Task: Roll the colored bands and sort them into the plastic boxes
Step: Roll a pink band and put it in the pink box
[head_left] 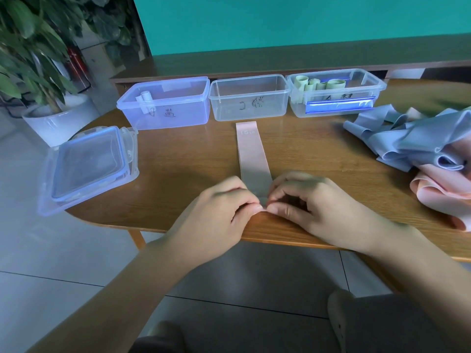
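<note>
From the head camera, a pink band [251,151] lies flat on the table [183,159], pointing at the middle box [249,98]; the left hand [224,207] and right hand [305,202] both pinch its near end, seemingly to start a tight roll.

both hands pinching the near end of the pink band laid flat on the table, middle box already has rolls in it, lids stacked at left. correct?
One thing is off: the middle box is empty in the head view. The rolls sit in the right box, and one roll is in the left box. The rest holds: left hand and right hand pinch the near end of the pink band, lids stacked at left.
</note>
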The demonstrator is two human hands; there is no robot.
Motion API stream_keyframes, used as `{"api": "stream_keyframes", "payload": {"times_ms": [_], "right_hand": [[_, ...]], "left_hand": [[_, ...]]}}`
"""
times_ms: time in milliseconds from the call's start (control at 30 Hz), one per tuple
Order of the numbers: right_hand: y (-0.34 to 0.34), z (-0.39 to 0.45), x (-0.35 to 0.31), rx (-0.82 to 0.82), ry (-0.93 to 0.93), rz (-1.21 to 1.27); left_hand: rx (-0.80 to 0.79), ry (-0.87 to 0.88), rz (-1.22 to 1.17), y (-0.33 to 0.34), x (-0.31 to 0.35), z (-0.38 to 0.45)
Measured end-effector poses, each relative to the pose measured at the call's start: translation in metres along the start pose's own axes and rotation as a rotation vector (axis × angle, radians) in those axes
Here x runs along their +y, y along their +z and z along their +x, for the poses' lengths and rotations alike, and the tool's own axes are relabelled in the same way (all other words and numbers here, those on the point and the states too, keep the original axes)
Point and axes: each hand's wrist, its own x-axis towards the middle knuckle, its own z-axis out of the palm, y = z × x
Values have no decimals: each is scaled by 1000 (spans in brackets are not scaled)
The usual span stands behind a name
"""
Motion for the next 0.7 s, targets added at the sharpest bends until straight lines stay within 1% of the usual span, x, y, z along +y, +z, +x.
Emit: {"api": "stream_keyframes", "payload": {"times_ms": [233, 533, 700], "right_hand": [[3, -1, 0, 42, -41, -63], [4, -1, -1, 31, -63, -201], [6, -2, -2, 117, -52, -265]], "left_hand": [[60, -28, -29, 2, 0, -2], [43, -5, 30, 0, -1, -3], [60, -5, 50, -1, 2, -1]]}}
